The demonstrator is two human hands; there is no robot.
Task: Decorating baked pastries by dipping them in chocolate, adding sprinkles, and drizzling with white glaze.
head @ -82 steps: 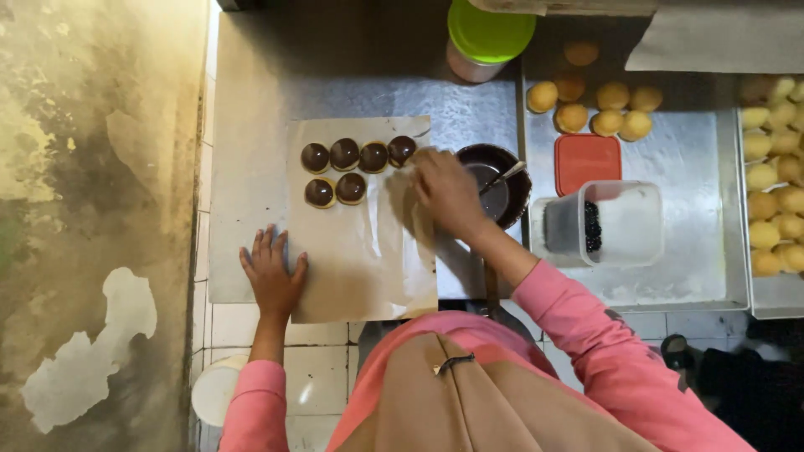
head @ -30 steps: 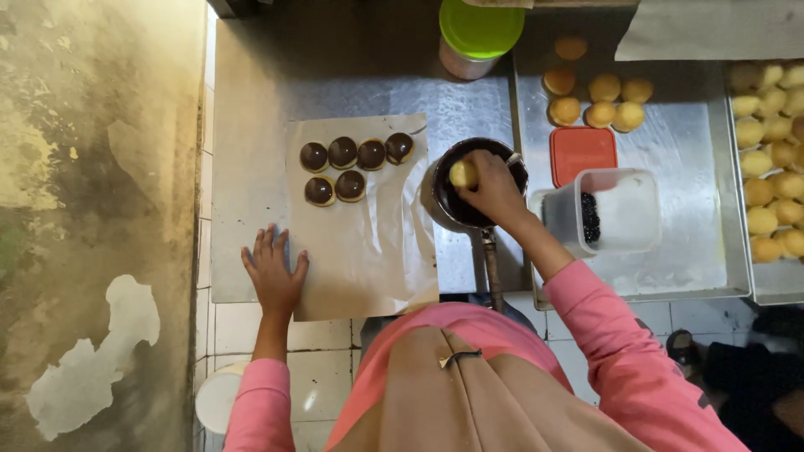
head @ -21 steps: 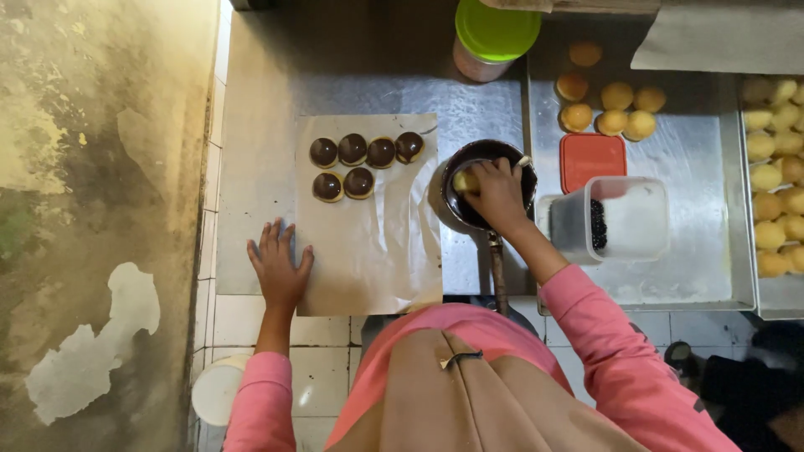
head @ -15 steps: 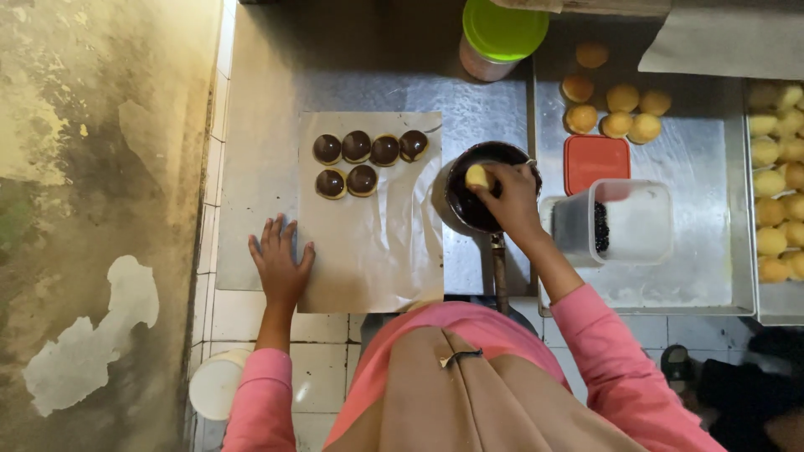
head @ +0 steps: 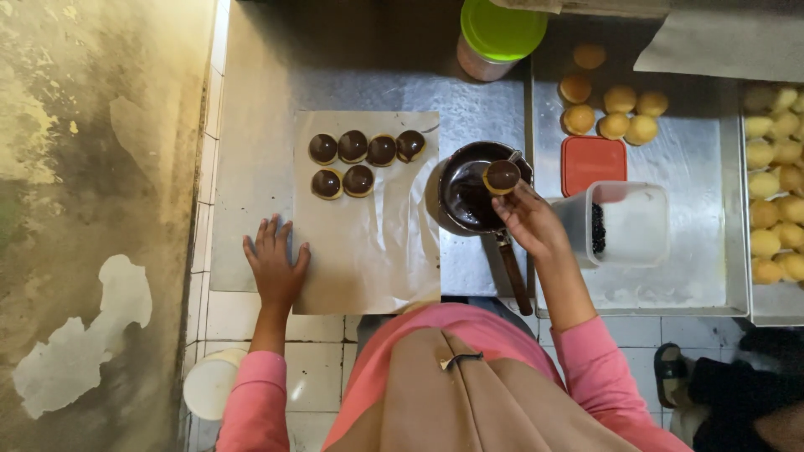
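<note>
My right hand point(head: 529, 222) holds a small round bun point(head: 502, 176), its top coated in dark chocolate, just above a small pan of melted chocolate point(head: 469, 197) with a long handle. My left hand point(head: 275, 266) lies flat, fingers spread, on the left edge of a sheet of baking paper point(head: 368, 251). Several chocolate-topped buns point(head: 360, 159) sit in two rows at the far end of that sheet.
A metal tray point(head: 670, 276) to the right carries several plain buns point(head: 615, 109), a red lid point(head: 591, 164) and a clear tub with dark sprinkles point(head: 624, 222). A green-lidded jar point(head: 500, 33) stands behind. More plain buns point(head: 775, 184) fill the far-right tray. A white bucket point(head: 209, 385) stands below.
My right hand went from the paper to the pan, pressed a plain bun into the chocolate, and has lifted it out turned over with a dark coated top. My left hand stayed put.
</note>
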